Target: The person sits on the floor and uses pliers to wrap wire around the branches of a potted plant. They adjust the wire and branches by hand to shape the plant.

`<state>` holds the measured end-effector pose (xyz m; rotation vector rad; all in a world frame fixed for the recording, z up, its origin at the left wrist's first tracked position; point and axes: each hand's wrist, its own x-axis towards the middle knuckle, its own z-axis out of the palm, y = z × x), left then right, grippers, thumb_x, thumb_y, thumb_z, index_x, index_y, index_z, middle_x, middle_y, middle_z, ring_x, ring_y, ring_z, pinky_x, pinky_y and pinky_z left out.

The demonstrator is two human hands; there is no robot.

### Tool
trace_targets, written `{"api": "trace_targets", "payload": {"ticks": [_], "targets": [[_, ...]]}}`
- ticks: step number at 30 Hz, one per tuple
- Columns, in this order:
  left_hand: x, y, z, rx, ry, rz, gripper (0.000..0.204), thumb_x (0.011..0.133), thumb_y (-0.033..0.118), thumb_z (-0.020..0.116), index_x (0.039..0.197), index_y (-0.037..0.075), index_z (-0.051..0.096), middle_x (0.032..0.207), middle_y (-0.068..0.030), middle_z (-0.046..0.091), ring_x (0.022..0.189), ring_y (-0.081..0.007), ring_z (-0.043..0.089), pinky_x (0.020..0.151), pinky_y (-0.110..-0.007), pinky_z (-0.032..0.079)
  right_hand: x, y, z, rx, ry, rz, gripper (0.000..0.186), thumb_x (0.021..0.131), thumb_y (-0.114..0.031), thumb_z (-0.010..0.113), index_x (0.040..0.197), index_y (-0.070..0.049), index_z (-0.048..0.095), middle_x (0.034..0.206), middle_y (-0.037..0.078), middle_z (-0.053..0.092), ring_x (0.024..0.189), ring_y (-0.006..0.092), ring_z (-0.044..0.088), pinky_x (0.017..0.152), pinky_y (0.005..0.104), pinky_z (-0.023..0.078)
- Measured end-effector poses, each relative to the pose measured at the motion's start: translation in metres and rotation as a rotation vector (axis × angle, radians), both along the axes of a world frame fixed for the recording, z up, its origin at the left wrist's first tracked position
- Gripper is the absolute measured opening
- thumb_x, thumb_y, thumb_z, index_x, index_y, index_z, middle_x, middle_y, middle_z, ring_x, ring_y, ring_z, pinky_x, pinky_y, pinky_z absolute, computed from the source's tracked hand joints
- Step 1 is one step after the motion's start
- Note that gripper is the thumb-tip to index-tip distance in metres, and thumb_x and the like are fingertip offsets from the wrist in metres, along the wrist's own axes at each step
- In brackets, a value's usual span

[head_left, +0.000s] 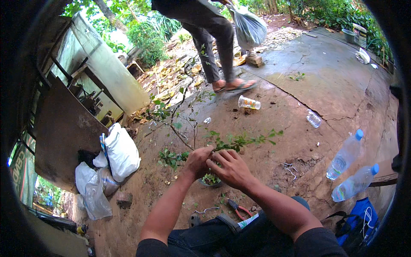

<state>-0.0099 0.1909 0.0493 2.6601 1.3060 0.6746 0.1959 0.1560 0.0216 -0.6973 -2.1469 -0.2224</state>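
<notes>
A small leafy shrub [175, 127] with thin bare stems spreads its branches out in front of me. My left hand [198, 162] is closed around a branch near the shrub's middle. Right beside it, my right hand [231, 168] has its fingers bent and pressed together on the same woody part; whether wire is also between the fingers I cannot tell. Below both hands shows a small round pot [210, 180] with green leaves in it, partly hidden by my hands. Red-handled pliers [239, 208] lie on the ground close to my legs.
A person [218, 47] in dark trousers and sandals walks past ahead, near a grey plastic bag [249, 29]. A plastic cup [249, 103] lies beyond the shrub. Two plastic bottles [344, 156] and a blue bag [362, 220] are at right; white sacks [121, 152] stand left.
</notes>
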Motion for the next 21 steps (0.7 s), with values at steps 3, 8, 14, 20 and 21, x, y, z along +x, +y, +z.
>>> {"api": "trace_targets", "payload": {"ticks": [3, 8, 14, 20, 21], "targets": [[-0.002, 0.002, -0.004, 0.035, 0.002, -0.088, 0.026, 0.09, 0.022, 0.069, 0.101, 0.001, 0.059, 0.094, -0.0193, 0.063, 0.092, -0.0442, 0.065, 0.08, -0.05, 0.053, 0.0, 0.002, -0.001, 0.048, 0.044, -0.015, 0.042, 0.09, -0.028, 0.069, 0.129, -0.012, 0.062, 0.126, 0.01, 0.063, 0.121, 0.0289, 0.059, 0.106, 0.0437, 0.044], [0.0, 0.0, -0.012, 0.164, -0.031, -0.081, 0.032, 0.088, 0.027, 0.072, 0.103, 0.002, 0.058, 0.095, -0.0183, 0.065, 0.093, -0.0438, 0.065, 0.081, -0.05, 0.053, 0.004, 0.01, 0.002, -0.041, 0.081, -0.027, 0.041, 0.096, -0.034, 0.068, 0.13, -0.012, 0.062, 0.132, 0.01, 0.062, 0.126, 0.0293, 0.057, 0.112, 0.0447, 0.04], [0.001, 0.002, -0.014, 0.144, 0.011, -0.087, 0.017, 0.093, 0.016, 0.065, 0.103, 0.004, 0.058, 0.088, -0.0184, 0.065, 0.084, -0.0431, 0.065, 0.074, -0.052, 0.052, 0.006, 0.016, 0.012, -0.186, 0.178, -0.059, 0.027, 0.099, -0.034, 0.064, 0.113, -0.01, 0.067, 0.111, 0.008, 0.067, 0.117, 0.0273, 0.059, 0.108, 0.0484, 0.035], [0.007, -0.002, -0.018, 0.185, 0.012, -0.097, 0.009, 0.103, 0.011, 0.052, 0.102, 0.004, 0.058, 0.083, -0.017, 0.063, 0.076, -0.043, 0.064, 0.068, -0.052, 0.051, 0.003, 0.023, 0.015, -0.412, 0.414, 0.002, 0.025, 0.102, -0.029, 0.06, 0.09, -0.009, 0.07, 0.095, 0.006, 0.067, 0.107, 0.0253, 0.059, 0.099, 0.0478, 0.029], [0.008, -0.003, -0.018, 0.17, 0.018, -0.102, 0.011, 0.104, 0.014, 0.052, 0.104, 0.004, 0.057, 0.083, -0.0178, 0.063, 0.076, -0.0437, 0.064, 0.068, -0.052, 0.051, 0.002, 0.025, 0.015, -0.486, 0.446, 0.009, 0.026, 0.102, -0.029, 0.06, 0.089, -0.009, 0.071, 0.094, 0.006, 0.067, 0.107, 0.0252, 0.059, 0.098, 0.0484, 0.029]]}}
